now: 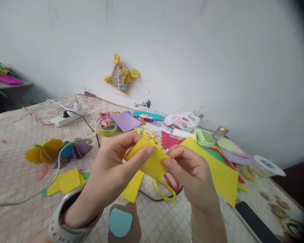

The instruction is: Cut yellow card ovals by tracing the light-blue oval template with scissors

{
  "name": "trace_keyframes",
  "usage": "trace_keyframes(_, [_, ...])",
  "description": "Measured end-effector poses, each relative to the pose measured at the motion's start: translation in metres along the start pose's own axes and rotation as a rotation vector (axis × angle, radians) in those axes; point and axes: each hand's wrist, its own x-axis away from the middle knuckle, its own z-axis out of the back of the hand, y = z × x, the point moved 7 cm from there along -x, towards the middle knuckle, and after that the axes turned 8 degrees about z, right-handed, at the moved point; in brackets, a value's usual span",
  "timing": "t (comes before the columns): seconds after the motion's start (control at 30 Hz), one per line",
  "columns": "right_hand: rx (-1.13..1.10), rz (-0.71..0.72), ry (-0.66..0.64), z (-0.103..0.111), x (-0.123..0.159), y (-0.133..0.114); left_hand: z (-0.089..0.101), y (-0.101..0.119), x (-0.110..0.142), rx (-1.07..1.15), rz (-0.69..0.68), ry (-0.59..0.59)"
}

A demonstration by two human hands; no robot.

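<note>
A small piece of folded yellow paper [154,163] is held up between both hands, above the table. My left hand [119,165] pinches its left part, thumb flat on the front. At its right edge, my right hand [190,168] grips it between thumb and fingertips. Below lie scissors [164,194] with red and yellow handles, their blades hidden. Another yellow paper piece [132,189] lies partly behind my left hand. Nearer me is a light blue paper cutout [120,222]. Stacked yellow cutouts [69,181] rest left of my left wrist.
Paper flowers [47,151] and a power strip [68,116] with cables stand on the left. Tape [108,129], purple paper [126,121] and yellow scraps lie farther back. On the right are a large yellow sheet [218,172], a phone [255,221] and a small jar [220,133].
</note>
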Motion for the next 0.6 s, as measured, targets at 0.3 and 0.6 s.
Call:
trace_keyframes(0.3, [0.007, 0.003, 0.005, 0.0002, -0.0001, -0.0008, 0.0014, -0.0019, 0.0010, 0.050, 0.036, 0.021])
trace_keyframes(0.6, [0.000, 0.009, -0.001, 0.0011, 0.0003, 0.0003, 0.0009, -0.0035, 0.0009, 0.038, 0.043, -0.010])
